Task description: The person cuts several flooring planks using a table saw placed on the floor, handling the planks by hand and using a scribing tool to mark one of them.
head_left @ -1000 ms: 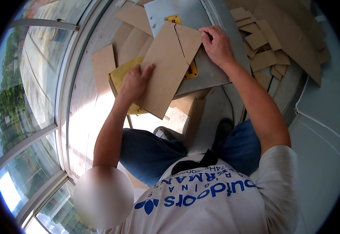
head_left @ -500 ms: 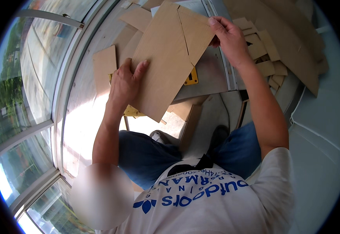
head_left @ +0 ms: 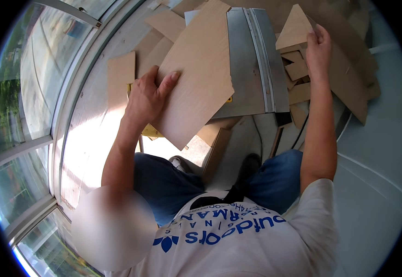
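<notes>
My left hand (head_left: 149,94) grips the left edge of a large thin wooden board (head_left: 196,69), its thumb on top and its fingers out of sight beneath. The board slants over a grey metal work table (head_left: 247,60), and its right edge is cut. Off to the right, my right hand (head_left: 319,50) pinches a triangular wooden offcut (head_left: 295,30) by its right corner. The offcut is held over a heap of small wood scraps (head_left: 297,69) and is apart from the board. A bit of a yellow thing (head_left: 230,99) shows at the board's right edge.
A metal rail (head_left: 261,55) runs along the table. More boards (head_left: 121,76) lie to the left, and large sheets (head_left: 348,87) lean behind the scraps at right. Windows (head_left: 30,92) line the left side. A dark cable (head_left: 258,131) hangs below the table.
The triangular piece has come off the board along the cut line. My right hand has carried it right, over the scraps, while my left hand keeps the board nearly in place.
</notes>
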Tool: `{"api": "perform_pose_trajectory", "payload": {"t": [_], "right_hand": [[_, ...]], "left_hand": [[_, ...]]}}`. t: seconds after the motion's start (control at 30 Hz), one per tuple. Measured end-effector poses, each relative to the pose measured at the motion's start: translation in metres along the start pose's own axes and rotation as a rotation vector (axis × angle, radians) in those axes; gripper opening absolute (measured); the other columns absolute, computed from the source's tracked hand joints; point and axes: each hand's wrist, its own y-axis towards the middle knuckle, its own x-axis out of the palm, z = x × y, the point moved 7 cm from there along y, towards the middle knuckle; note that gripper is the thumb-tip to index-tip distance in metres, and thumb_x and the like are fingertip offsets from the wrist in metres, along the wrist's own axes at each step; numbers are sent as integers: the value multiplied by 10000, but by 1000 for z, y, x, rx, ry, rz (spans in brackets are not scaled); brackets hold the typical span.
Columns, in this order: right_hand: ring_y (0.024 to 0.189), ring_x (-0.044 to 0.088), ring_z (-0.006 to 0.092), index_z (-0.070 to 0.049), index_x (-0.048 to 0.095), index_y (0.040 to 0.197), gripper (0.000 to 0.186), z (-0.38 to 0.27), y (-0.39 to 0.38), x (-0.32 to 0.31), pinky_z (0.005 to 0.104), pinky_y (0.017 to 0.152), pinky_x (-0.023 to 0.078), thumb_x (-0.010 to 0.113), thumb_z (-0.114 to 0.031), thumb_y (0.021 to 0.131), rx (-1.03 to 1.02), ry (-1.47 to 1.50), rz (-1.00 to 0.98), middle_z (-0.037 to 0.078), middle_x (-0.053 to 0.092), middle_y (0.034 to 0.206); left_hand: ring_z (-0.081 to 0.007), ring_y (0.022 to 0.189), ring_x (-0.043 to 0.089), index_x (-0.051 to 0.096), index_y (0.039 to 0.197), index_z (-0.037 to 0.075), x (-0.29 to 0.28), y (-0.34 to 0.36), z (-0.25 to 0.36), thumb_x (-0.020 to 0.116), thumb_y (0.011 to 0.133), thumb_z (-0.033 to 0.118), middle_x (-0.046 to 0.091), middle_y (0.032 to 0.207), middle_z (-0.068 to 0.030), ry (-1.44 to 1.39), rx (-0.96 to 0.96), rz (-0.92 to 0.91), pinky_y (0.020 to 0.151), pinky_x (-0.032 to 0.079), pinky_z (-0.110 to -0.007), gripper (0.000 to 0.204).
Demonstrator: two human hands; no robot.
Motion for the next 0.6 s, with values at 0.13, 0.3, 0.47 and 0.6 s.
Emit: {"api": "perform_pose_trajectory", "payload": {"t": [0.13, 0.3, 0.47, 0.6], "right_hand": [[1172, 630, 248, -9, 477, 1480, 671, -39, -15, -8, 383, 988, 519, 661, -451, 1008, -211, -68, 7, 167, 646, 1266], [931, 661, 215, -55, 630, 1339, 531, -124, -91, 46, 360, 867, 531, 730, -414, 961, -423, -90, -635, 112, 711, 1055], [732, 653, 196, -5, 687, 1146, 460, -109, -134, 68, 359, 694, 534, 734, -417, 948, -173, -366, -1289, 97, 685, 780], [701, 625, 141, 12, 682, 1071, 433, -90, -108, 60, 303, 632, 499, 670, -416, 1008, 31, 37, -1041, 66, 670, 768]], "left_hand": [[-402, 693, 672, 604, 887, -11, 3, 2, 10, 599, 969, 640, 636, 687, -233, 82, 77, -52, 670, 523, -459, 656], [-380, 726, 699, 651, 913, 47, 15, -8, 24, 622, 892, 713, 659, 665, -173, 268, 300, -159, 658, 540, -463, 667], [-342, 695, 662, 659, 967, 80, 4, 18, 41, 715, 853, 646, 658, 729, -128, 434, 520, -95, 669, 520, -410, 581], [-311, 1167, 620, 677, 1249, 92, -48, 82, 55, 729, 912, 560, 665, 1230, -164, 549, 683, 539, 941, 490, -441, 580]]}}
